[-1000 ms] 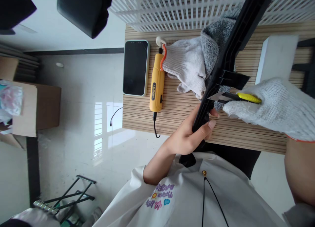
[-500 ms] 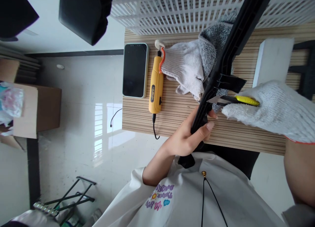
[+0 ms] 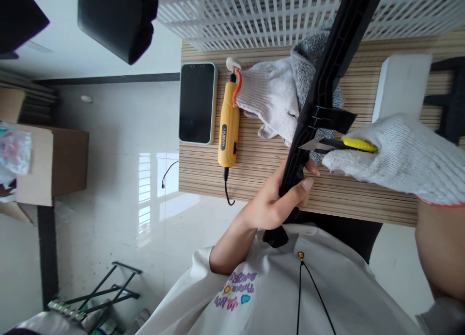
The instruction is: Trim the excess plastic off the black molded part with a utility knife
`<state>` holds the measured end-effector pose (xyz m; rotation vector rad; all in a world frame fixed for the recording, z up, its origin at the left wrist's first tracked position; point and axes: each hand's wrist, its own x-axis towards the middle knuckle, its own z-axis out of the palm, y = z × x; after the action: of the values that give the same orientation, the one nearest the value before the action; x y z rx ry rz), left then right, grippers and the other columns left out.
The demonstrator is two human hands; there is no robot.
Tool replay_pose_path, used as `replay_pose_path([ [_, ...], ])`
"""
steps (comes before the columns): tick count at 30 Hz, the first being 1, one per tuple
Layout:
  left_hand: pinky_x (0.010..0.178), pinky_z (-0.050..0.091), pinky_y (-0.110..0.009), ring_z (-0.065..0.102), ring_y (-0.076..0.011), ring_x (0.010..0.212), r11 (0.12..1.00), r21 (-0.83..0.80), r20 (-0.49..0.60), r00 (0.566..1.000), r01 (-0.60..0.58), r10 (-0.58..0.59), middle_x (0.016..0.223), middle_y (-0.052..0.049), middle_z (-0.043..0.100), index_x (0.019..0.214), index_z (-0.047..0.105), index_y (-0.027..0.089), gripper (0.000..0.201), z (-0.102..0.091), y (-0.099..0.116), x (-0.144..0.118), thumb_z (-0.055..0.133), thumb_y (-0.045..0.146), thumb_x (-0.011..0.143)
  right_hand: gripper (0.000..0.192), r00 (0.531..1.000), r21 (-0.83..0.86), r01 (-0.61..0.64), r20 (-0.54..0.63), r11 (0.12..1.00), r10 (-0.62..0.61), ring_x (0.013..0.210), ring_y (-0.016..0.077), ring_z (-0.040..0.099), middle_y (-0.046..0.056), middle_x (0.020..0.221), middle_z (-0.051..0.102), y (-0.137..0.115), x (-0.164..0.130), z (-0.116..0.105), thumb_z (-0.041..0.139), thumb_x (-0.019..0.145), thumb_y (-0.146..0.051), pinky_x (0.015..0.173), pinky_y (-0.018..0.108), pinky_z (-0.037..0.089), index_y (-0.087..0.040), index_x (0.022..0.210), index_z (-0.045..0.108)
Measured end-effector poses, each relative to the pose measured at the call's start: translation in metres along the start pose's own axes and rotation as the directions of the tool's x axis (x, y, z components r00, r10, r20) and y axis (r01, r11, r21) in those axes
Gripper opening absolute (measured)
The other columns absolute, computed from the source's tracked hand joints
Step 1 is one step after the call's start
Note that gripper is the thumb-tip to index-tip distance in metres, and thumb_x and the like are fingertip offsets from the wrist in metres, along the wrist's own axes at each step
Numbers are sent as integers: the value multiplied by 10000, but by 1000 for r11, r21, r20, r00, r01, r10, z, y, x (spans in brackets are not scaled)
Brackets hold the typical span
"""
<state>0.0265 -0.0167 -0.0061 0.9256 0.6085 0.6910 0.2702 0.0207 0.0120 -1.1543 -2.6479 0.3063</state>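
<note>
My bare left hand point(image 3: 276, 201) grips the lower part of a long black plastic part point(image 3: 327, 73) that runs diagonally up to the right across the wooden table point(image 3: 261, 172). My right hand point(image 3: 403, 158), in a white knit glove, holds a yellow utility knife point(image 3: 341, 144). Its blade tip touches the edge of the black part just above my left fingers, below a small black tab that sticks out to the right.
On the table lie a dark phone point(image 3: 197, 103), a yellow rotary tool point(image 3: 227, 126) with a black cable, loose white and grey gloves point(image 3: 276, 100) and a white block point(image 3: 399, 85). A white slatted crate point(image 3: 254, 15) stands behind. Cardboard boxes point(image 3: 51, 160) sit on the floor at left.
The view shifted slightly. The black part and the knife stay together, the blade remaining at about the same spot on the part's edge.
</note>
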Motion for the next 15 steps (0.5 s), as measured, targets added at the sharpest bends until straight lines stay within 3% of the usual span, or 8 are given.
replay_pose_path([
  [4, 526, 358, -220, 371, -76, 530, 1000, 0, 9, 1000, -4, 4, 611, 77, 396, 1155, 490, 189, 175, 0, 1, 1, 519, 303, 1026, 517, 998, -47, 38, -46, 998, -40, 490, 130, 377, -18, 548, 467, -1, 5, -3, 377, 1037, -459, 522, 305, 211, -232, 684, 680],
  [6, 529, 362, -223, 377, -78, 533, 1000, 17, 13, 1000, -10, 10, 611, 75, 400, 1157, 498, 183, 177, -1, 1, 1, 517, 302, 1027, 493, 992, -100, 102, -60, 990, -109, 491, 138, 342, -16, 556, 455, -2, 8, -4, 353, 1046, -367, 527, 305, 193, -247, 715, 697],
  [11, 520, 355, -230, 386, -82, 536, 998, 62, 46, 999, -2, -1, 615, 64, 427, 1187, 508, 159, 220, -3, 1, 2, 526, 303, 1023, 374, 968, -196, 226, -67, 954, -243, 557, 181, 328, -2, 631, 458, -2, 9, -4, 389, 1010, -234, 562, 304, 187, -334, 1180, 707],
  [15, 530, 370, -230, 405, -82, 533, 998, 65, 47, 999, -9, 6, 611, 67, 425, 1198, 502, 157, 223, -4, 2, 2, 520, 297, 1026, 373, 976, -207, 195, -52, 959, -210, 516, 175, 317, -12, 588, 436, -1, 7, -3, 416, 1007, -271, 554, 305, 166, -390, 1220, 699],
])
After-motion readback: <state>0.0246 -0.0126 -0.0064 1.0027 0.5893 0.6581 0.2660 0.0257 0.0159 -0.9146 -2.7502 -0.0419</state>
